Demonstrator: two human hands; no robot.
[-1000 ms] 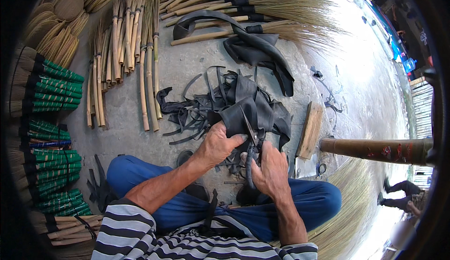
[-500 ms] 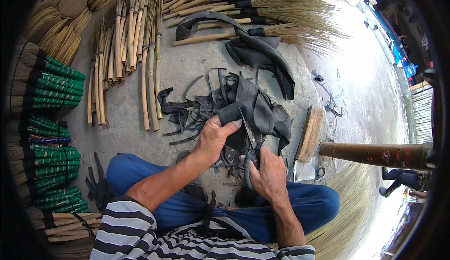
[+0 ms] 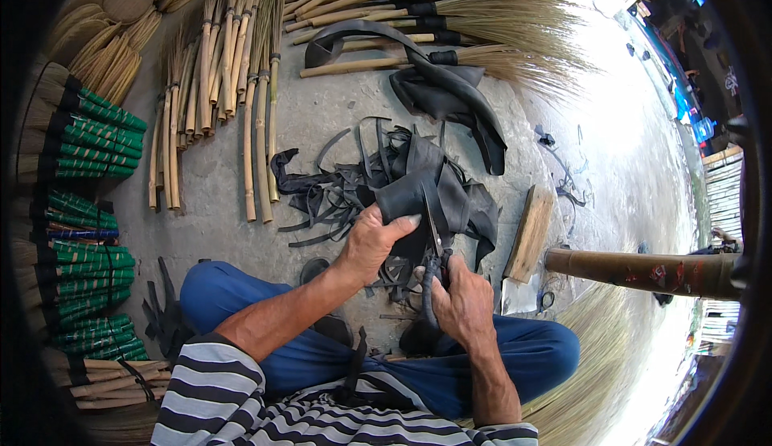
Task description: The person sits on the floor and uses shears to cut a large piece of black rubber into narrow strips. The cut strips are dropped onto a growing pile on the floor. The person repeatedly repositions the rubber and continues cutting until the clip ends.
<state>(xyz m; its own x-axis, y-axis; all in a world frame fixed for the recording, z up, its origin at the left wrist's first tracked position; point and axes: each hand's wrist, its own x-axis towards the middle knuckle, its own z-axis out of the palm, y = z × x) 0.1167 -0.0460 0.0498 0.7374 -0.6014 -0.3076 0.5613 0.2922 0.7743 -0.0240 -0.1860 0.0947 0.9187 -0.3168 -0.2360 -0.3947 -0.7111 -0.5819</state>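
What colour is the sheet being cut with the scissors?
Black: the rubber sheet, held by the left hand, shows best in the head view.

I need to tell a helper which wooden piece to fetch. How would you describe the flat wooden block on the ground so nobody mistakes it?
Start at the pile of black rubber strips on the concrete floor ahead of the seated person. Just right of it, beyond the right hand working the scissors, lies the flat wooden block. Unlike the round bamboo sticks and the thick pole, it is short, flat and rectangular.
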